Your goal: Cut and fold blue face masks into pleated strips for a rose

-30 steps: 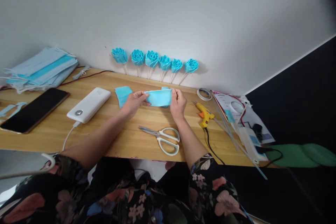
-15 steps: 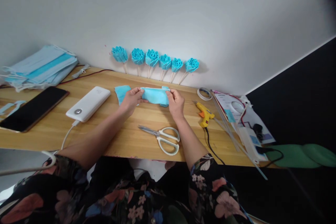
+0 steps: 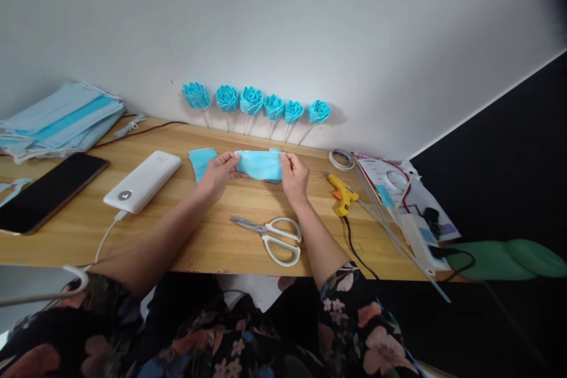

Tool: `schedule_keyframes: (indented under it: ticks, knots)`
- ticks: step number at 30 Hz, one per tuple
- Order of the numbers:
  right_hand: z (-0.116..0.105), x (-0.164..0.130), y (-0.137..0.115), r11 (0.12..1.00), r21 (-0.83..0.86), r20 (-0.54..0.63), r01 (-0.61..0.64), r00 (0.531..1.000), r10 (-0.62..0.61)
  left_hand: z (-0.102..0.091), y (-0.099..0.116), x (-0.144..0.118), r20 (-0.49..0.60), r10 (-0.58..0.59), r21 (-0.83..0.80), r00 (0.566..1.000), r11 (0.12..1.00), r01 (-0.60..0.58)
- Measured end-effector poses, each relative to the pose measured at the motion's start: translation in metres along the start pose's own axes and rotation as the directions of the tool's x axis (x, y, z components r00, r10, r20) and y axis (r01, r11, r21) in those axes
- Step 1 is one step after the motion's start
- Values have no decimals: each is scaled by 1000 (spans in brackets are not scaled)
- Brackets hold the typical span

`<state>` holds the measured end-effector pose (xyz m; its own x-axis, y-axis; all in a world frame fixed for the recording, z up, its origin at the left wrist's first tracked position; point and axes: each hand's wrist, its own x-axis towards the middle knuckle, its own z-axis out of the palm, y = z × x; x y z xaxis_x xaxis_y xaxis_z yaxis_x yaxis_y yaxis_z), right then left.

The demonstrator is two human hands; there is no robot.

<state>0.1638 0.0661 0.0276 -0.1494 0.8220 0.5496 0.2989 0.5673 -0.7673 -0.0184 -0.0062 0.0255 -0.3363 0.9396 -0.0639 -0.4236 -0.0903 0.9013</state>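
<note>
A light blue strip of mask fabric (image 3: 260,165) is stretched level between my two hands, above the wooden table. My left hand (image 3: 220,172) pinches its left end between thumb and fingers. At the other end, my right hand (image 3: 294,174) grips the strip the same way. A second blue fabric piece (image 3: 201,161) lies on the table beside my left hand. Behind the held strip, another blue piece (image 3: 275,181) shows only at its edges. White-handled scissors (image 3: 271,236) lie nearer to me, blades pointing left.
Several blue fabric roses (image 3: 251,100) on sticks lean against the wall. To the right lie a yellow glue gun (image 3: 344,192), a tape roll (image 3: 341,159) and a power strip (image 3: 420,242). Leftward are a white power bank (image 3: 144,180), a phone (image 3: 51,192) and stacked face masks (image 3: 62,118).
Both hands keep hold of the blue strip, which now hangs slightly more bowed along its lower edge. The whole view has shifted a little; the objects on the table stay in place.
</note>
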Motion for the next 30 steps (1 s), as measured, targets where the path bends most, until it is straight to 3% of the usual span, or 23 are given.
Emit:
schedule_keyframes:
  ticks: [7,14,21,30]
  knots:
    - [-1,0,3,1000,-6,-29,-2,1000,1,3,2,-2,18,28,43,999,999,-29]
    - [-2,1,4,1000,-1,-104,-16,995,15,5,1,-5,160,-22,4,987,1000,22]
    - [-3,4,3,998,34,-97,-54,994,57,10,7,-10,242,-37,-75,970,996,56]
    - [-4,7,3,992,102,-65,-79,994,86,10,9,-11,268,-41,-117,963,990,75]
